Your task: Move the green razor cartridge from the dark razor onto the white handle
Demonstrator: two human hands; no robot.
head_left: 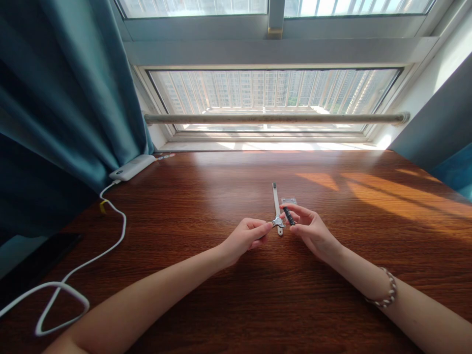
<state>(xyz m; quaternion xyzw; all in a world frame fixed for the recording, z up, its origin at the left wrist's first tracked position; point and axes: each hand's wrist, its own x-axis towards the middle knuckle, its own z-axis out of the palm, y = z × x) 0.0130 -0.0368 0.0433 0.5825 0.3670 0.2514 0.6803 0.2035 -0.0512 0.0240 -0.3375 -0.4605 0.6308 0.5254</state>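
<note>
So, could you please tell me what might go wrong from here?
The right hand pinches the small black bar by its fingertips, so it could slip and drop.

The left hand holds the silver-headed tool just over the toothbrush, which might get knocked aside.

The white cable loops close beside the left forearm, so a sweep of that arm could snag it.
</note>
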